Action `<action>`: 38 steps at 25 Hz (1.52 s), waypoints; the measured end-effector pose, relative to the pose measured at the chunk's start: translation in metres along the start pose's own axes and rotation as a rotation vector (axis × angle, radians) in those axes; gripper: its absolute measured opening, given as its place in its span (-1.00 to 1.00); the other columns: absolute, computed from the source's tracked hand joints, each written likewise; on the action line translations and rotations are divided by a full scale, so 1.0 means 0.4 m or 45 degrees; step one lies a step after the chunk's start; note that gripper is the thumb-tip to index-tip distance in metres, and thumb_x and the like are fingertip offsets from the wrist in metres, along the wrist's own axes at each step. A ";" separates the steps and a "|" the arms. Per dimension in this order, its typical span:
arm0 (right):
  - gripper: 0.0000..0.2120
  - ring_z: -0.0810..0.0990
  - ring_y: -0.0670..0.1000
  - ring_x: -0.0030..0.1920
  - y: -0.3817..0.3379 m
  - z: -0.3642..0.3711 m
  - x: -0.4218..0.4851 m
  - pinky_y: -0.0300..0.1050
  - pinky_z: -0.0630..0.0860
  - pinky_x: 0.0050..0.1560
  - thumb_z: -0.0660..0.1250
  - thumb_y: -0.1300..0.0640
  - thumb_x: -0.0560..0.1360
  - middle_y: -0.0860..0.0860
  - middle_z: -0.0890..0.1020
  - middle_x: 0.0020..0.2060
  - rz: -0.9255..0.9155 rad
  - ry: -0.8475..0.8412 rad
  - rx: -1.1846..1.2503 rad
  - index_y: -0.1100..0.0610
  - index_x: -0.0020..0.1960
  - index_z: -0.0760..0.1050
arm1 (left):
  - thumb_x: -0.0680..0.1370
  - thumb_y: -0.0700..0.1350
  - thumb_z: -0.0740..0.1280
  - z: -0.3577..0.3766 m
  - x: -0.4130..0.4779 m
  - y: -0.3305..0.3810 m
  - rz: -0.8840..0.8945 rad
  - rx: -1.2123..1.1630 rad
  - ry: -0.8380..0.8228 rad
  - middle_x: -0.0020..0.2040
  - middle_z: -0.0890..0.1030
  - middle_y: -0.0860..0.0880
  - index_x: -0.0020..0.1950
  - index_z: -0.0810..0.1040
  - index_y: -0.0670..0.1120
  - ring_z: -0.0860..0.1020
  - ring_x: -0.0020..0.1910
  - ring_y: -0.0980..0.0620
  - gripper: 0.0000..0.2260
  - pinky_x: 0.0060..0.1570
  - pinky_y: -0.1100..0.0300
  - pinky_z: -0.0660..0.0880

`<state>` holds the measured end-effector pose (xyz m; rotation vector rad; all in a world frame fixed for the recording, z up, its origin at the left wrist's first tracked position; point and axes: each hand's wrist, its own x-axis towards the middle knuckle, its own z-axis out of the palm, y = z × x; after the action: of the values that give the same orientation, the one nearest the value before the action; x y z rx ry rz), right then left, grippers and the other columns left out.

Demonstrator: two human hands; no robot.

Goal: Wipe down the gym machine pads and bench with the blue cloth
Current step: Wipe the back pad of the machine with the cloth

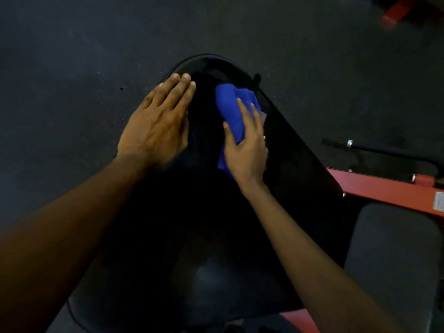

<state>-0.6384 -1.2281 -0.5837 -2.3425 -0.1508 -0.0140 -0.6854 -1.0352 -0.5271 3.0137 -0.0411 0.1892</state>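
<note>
A long black padded bench back [295,159] runs away from me and narrows to a rounded far end. My left hand [156,123] lies flat on its left side near that far end, fingers straight and together. My right hand [245,145] presses a bunched blue cloth [230,109] onto the pad's upper right part, thumb and fingers spread over the cloth. Most of the cloth shows ahead of the fingers, and a corner sticks out under the wrist.
A red machine frame [384,191] with a white label passes under the pad at right. A grey seat pad [394,255] sits at lower right. A black handle bar [394,153] lies beyond the frame. Dark rubber flooring surrounds everything, and another red frame part [401,10] shows at top right.
</note>
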 end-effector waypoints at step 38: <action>-0.51 0.49 0.13 0.36 0.572 -0.167 0.088 0.03 0.38 0.35 0.26 -0.11 0.58 0.05 0.51 0.37 1.043 0.274 -0.039 0.01 0.46 0.39 | 0.66 0.05 -0.24 0.137 -0.003 0.312 0.306 0.382 -0.475 0.63 -0.11 -0.24 0.61 -0.18 -0.24 -0.13 0.62 -0.15 -0.42 0.59 -0.04 -0.05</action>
<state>-0.5750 -1.4307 -0.6978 -2.2500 0.9134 0.1339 -0.6843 -1.1656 -0.5664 3.2873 -0.4477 -0.3833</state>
